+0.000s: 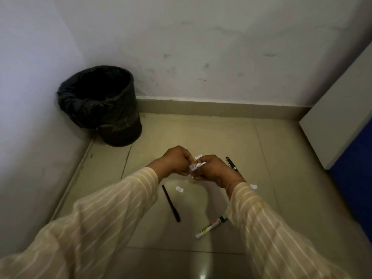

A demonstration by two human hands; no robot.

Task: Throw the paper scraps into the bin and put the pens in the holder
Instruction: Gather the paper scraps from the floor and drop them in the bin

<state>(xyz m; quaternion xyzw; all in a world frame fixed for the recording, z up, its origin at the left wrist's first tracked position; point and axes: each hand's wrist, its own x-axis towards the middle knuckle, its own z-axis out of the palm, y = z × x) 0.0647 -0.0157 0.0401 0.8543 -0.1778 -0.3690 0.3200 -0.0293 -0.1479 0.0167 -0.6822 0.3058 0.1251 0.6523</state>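
Both hands meet above the floor with a wad of crumpled paper scraps (195, 167) pinched between them. The left hand (177, 161) is clenched on the wad's left side, and the right hand (213, 170) is clenched on its right side, so the paper sits in the middle of the double grip with white edges poking out between the fingers. A further bit of white paper (198, 157) shows just above the right hand's knuckles; whether it is held or lies on the floor cannot be told.

Taking the held wad as the landmark: a small loose scrap (179, 189) lies on the floor (281, 168) just below it, and another scrap (253, 186) lies to its lower right, beside the right sleeve (261, 218). A black pen (171, 203) lies below the wad, slanting down to the right. A white marker (210, 228) lies farther below, partly under the right sleeve. A dark pen (232, 164) lies just right of the wad, partly hidden behind the right hand. The bin (100, 105), lined with a black bag, stands well apart to the upper left, in the corner of the walls.
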